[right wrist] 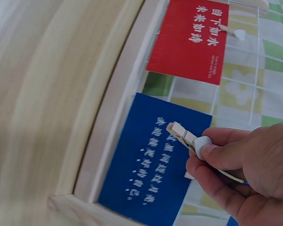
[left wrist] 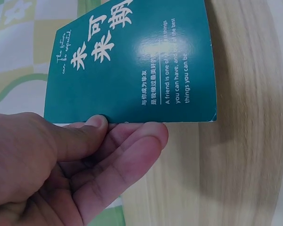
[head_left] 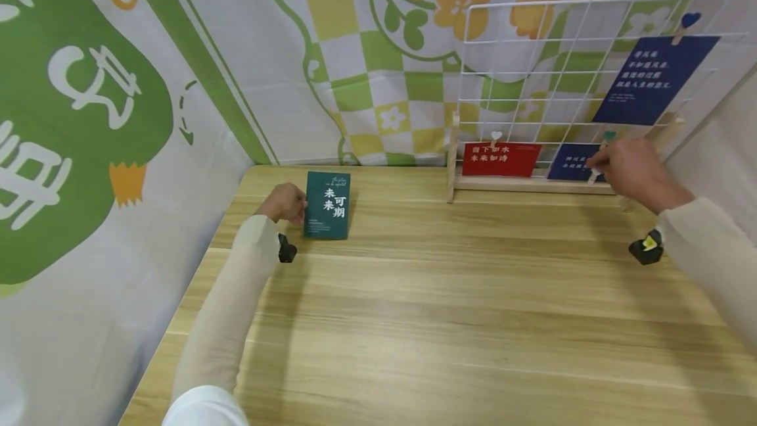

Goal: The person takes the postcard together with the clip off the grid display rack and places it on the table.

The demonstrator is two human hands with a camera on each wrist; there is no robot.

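Observation:
My left hand (head_left: 284, 203) pinches the left edge of a dark green card (head_left: 327, 209) with white lettering. The left wrist view shows the thumb (left wrist: 96, 123) at the card's edge. On the right, my right hand (head_left: 639, 173) holds a small wooden clothespin (right wrist: 181, 135) with a white heart, thumb and fingers gripping its heart end. The pin's tip points over a small blue card (right wrist: 153, 160) low on the white wire grid rack (head_left: 497, 72). A clip with a green heart (head_left: 609, 137) sits at that blue card's top edge, beside my fingers.
A red card (head_left: 508, 162) hangs on the rack from a white heart clip (head_left: 495, 137). Higher up, a large blue card (head_left: 656, 81) hangs from a blue heart clip (head_left: 690, 21). The rack's wooden base stands on the wooden table (head_left: 414, 307), against a patterned cloth (head_left: 331, 12).

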